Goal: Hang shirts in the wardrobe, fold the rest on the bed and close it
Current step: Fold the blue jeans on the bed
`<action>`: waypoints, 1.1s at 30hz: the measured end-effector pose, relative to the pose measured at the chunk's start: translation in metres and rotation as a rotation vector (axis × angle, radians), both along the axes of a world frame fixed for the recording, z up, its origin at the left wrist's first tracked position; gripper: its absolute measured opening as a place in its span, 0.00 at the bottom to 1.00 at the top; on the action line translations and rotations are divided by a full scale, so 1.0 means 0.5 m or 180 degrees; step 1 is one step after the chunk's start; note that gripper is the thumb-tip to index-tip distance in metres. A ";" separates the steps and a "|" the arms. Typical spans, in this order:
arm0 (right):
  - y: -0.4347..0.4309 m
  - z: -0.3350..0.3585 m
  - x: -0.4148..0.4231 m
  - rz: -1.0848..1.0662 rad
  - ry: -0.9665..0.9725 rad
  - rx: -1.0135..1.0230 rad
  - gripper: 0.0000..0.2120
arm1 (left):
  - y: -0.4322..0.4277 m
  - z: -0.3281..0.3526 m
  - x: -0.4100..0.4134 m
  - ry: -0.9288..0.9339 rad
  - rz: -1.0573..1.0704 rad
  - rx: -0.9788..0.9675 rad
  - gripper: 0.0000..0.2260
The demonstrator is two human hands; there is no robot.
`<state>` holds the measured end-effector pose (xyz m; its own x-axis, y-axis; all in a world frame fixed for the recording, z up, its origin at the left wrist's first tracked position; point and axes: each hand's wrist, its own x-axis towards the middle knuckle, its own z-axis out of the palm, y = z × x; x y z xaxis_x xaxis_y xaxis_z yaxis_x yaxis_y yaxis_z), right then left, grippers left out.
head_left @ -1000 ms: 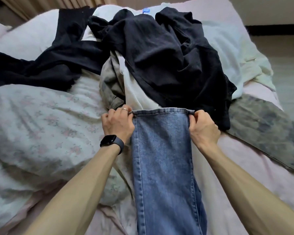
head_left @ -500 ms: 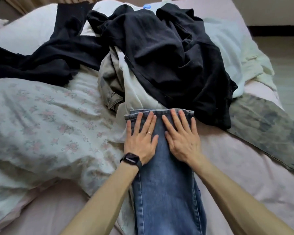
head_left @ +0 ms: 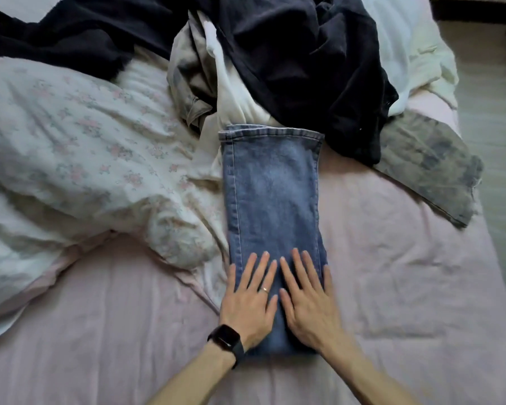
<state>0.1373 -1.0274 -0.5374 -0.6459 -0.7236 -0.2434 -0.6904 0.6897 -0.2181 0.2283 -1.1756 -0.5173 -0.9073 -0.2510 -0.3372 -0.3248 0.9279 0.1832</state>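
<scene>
Pressing flat: left hand (head_left: 250, 299) and right hand (head_left: 307, 301) on the jeans (head_left: 272, 194), in the middle of the bed (head_left: 406, 273).
Fingers straight, side by side, gripping nothing, on the denim's near end. The far hem butts against the dark clothes pile (head_left: 304, 59), and the left seam lies against the floral quilt (head_left: 85, 141); the next fold could snag those or go crooked on that soft, uneven ground.
</scene>
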 end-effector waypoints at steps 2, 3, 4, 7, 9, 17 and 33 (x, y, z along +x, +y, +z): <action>0.057 -0.001 0.052 -0.0060 -0.0143 0.0371 0.30 | 0.024 -0.002 0.062 -0.0409 0.0199 -0.0027 0.29; 0.073 0.001 0.059 -0.0230 -0.0170 0.0568 0.31 | 0.020 0.001 0.083 -0.0602 0.0301 -0.0042 0.29; 0.081 0.004 0.058 -0.0409 -0.0179 0.0685 0.32 | 0.011 0.002 0.097 -0.0700 0.0384 -0.0047 0.29; 0.090 0.017 0.072 -0.0455 -0.0125 0.0416 0.36 | 0.011 0.007 0.143 -0.0521 0.0209 -0.0008 0.31; 0.103 0.024 0.092 -0.0075 -0.0076 0.0092 0.39 | 0.023 0.011 0.170 -0.0338 -0.0250 0.0067 0.34; 0.146 0.015 0.167 0.0451 0.0396 0.0486 0.29 | 0.072 -0.031 0.171 -0.0812 -0.0531 -0.0328 0.32; 0.215 0.140 0.193 0.0797 -0.0623 0.1134 0.33 | 0.188 0.111 0.244 -0.1490 -0.0387 -0.0250 0.33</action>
<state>0.2338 -0.9200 -0.4675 -0.3797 -0.7004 -0.6043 -0.8144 0.5630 -0.1407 0.3503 -1.0813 -0.4618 -0.6871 -0.1938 -0.7003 -0.2441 0.9693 -0.0288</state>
